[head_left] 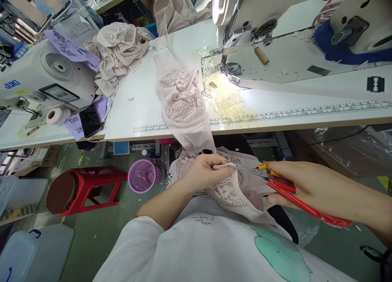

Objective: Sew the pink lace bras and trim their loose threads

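Note:
My left hand is closed, pinching a narrow strap of a pale pink lace garment that lies on my lap below the table edge. In my right hand I grip red-handled scissors, fingers wrapped round the handles. The metal blades point left and meet the strap right at my left fingertips. A chain of the same pink lace pieces runs from my lap up over the white table toward the sewing machine.
A heap of pink lace garments with paper tags lies at the table's back left. A second sewing machine stands on the left table. On the floor are a red stool, a purple mesh basket and plastic containers.

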Demonstrator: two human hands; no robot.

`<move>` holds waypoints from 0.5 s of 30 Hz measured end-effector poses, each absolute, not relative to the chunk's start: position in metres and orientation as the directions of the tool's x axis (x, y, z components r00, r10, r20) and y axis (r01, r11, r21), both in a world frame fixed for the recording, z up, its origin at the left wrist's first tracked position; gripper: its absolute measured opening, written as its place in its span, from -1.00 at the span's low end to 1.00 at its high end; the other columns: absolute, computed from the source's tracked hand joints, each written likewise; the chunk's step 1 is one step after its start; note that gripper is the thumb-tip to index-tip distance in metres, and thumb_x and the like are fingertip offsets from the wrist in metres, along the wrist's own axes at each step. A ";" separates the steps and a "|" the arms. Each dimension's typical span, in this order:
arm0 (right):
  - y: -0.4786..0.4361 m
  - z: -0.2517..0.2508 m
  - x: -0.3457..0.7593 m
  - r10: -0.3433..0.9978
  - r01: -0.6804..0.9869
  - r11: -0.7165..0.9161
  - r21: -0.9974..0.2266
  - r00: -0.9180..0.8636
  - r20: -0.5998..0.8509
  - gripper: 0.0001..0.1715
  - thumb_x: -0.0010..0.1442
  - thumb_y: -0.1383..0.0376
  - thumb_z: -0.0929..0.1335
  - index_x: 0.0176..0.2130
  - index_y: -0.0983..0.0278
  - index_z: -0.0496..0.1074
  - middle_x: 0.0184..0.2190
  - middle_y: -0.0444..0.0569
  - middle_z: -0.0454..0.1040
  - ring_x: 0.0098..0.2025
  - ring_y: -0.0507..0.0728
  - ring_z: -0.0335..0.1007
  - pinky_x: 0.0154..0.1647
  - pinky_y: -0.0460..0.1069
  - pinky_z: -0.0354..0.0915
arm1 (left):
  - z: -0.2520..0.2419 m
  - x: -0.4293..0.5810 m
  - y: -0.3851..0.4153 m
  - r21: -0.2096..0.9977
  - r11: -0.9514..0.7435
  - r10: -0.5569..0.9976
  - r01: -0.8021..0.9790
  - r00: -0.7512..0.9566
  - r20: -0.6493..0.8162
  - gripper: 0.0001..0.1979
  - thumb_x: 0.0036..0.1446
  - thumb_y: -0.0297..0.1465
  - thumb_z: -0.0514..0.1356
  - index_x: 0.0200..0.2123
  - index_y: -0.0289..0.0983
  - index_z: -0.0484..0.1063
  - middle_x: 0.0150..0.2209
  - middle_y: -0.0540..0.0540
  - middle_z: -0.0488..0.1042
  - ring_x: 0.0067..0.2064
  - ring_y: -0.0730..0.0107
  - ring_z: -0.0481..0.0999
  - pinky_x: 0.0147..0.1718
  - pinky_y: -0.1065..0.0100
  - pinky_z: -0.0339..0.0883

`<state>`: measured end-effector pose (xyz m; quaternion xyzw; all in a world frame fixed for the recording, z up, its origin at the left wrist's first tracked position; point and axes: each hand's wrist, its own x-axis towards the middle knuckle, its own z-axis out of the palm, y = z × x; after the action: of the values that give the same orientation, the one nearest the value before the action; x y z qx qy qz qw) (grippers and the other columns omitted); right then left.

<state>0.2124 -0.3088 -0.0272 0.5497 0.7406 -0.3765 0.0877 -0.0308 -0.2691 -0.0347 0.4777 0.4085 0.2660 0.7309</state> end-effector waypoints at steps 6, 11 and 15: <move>-0.311 -0.026 0.211 0.751 0.881 0.098 -0.462 -0.370 -0.547 -0.34 0.02 -0.38 0.20 -0.48 0.12 0.10 -0.51 -0.05 0.38 -0.47 0.22 0.32 -0.44 0.06 0.15 | -0.036 -0.031 -0.269 0.904 0.427 0.765 -0.007 0.536 -0.357 -0.59 -0.23 -0.13 0.47 -0.56 -0.35 0.46 -0.62 0.10 0.16 -0.55 0.64 0.08 -0.54 0.43 -0.05; -0.318 -0.036 0.218 0.819 0.820 0.132 -0.557 -0.407 -0.405 -0.33 0.09 -0.37 0.24 -0.49 0.13 0.14 -0.56 -0.07 0.38 -0.54 0.17 0.28 -0.51 0.02 0.10 | -0.035 -0.031 -0.268 0.882 0.470 0.753 -0.022 0.532 -0.388 -0.54 -0.32 -0.11 0.50 -0.56 -0.37 0.48 -0.61 0.07 0.21 -0.55 0.63 0.12 -0.52 0.41 -0.05; -0.320 -0.040 0.217 0.843 0.794 0.140 -0.592 -0.409 -0.348 -0.36 0.11 -0.29 0.31 -0.53 0.13 0.10 -0.61 -0.11 0.34 -0.59 0.13 0.23 -0.56 0.00 0.06 | -0.034 -0.030 -0.268 0.854 0.519 0.728 -0.030 0.540 -0.423 -0.54 -0.38 -0.13 0.52 -0.59 -0.36 0.45 -0.62 0.10 0.19 -0.56 0.65 0.09 -0.53 0.41 -0.07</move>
<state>0.2169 -0.3197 -0.0403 0.5426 0.7543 -0.3680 -0.0338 -0.0304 -0.2681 -0.0336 0.4239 0.4112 0.2466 0.7684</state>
